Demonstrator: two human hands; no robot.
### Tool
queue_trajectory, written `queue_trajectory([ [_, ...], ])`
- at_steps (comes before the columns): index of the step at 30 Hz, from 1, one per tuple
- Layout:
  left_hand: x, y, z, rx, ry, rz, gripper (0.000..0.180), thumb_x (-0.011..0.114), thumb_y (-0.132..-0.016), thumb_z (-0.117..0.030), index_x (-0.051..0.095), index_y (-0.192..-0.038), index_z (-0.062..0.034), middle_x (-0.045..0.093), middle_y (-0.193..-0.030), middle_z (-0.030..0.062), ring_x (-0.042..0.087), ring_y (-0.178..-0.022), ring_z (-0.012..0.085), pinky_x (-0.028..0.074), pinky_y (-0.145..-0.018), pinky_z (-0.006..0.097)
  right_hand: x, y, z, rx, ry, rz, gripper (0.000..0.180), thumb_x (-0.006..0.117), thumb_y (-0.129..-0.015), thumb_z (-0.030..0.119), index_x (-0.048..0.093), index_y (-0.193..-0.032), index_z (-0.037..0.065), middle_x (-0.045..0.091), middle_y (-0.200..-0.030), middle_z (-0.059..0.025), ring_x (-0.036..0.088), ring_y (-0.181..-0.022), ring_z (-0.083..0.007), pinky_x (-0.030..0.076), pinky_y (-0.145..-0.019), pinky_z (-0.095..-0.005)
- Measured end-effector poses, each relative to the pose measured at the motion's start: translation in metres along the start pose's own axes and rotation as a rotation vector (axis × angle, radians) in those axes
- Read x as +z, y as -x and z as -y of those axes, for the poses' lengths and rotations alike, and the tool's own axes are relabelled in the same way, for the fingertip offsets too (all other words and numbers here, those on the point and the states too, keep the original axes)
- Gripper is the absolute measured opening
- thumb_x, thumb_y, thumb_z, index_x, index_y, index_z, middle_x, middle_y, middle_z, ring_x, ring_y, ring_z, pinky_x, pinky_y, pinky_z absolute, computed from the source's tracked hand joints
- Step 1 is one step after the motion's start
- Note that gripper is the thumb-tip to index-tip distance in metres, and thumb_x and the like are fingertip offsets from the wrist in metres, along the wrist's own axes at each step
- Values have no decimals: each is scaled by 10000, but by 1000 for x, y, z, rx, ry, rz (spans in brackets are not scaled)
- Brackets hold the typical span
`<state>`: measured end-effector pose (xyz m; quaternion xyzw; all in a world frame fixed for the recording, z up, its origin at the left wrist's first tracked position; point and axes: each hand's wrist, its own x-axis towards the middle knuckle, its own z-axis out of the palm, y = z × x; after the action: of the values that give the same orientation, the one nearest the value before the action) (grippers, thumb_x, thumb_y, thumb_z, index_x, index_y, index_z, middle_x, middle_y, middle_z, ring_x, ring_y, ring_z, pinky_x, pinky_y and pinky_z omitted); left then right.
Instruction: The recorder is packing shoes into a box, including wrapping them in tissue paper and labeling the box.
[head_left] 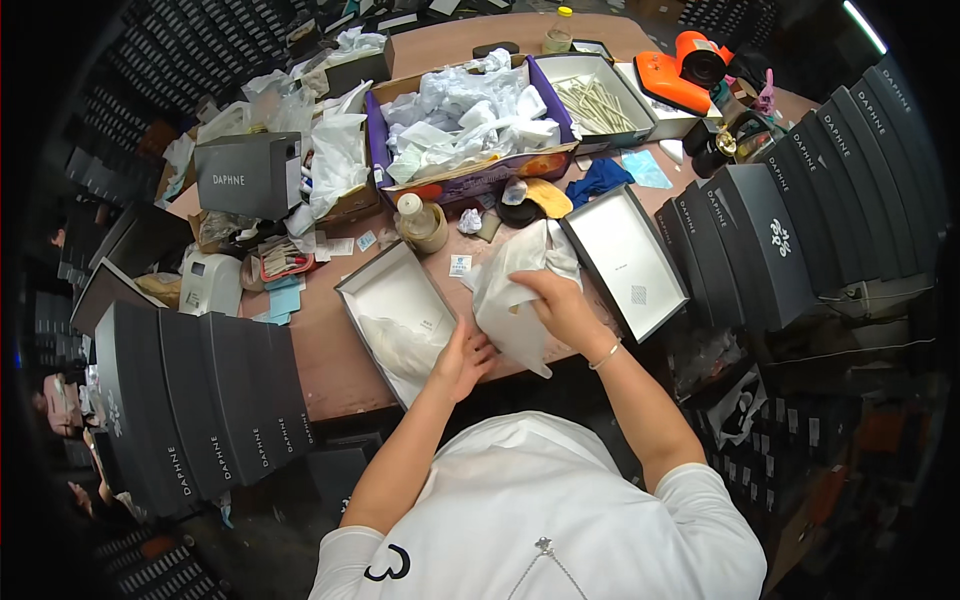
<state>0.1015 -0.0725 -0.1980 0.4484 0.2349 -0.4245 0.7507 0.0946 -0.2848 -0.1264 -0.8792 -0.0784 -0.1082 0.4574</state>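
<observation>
Left to right, I see a row of dark grey boxes standing on edge at the table's left end, then an open shoe box lined with white tissue near the front edge. My left hand rests at that box's right rim, fingers curled under the lower end of a white cloth bag. My right hand grips the bag from above, fingers closed into its fabric. The bag sits between the open box and a shallow lid; beyond stand more dark boxes.
</observation>
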Motion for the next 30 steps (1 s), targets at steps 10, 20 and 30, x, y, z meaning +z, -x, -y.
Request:
queue_trajectory([
  [10,-43,7,20,240,226,114,417,552,-957,-281,520,-1280,-18,609,-1210,122,613,-1079,228,509,-931,405,22,58,33,-38,-632,1177,300,592,-903,157,624,-1184,56,647,-1104,-145,637,-1002,-286,511,-861,-406],
  [20,-107,-4,-59,645,-26,-403,391,505,-962,-165,455,-1301,23,561,-1250,154,570,-1110,248,481,-918,376,146,24,10,107,-326,447,859,732,-794,260,245,-1429,-54,363,-1389,-302,369,-1302,-405,317,-1074,-406],
  [30,-97,-62,3,264,-528,-364,446,486,-984,-311,476,-1267,33,549,-1208,132,497,-1101,205,376,-955,330,84,35,-32,286,-124,170,509,685,-815,136,506,-1243,-74,594,-1138,-272,573,-1063,-414,453,-921,-430],
])
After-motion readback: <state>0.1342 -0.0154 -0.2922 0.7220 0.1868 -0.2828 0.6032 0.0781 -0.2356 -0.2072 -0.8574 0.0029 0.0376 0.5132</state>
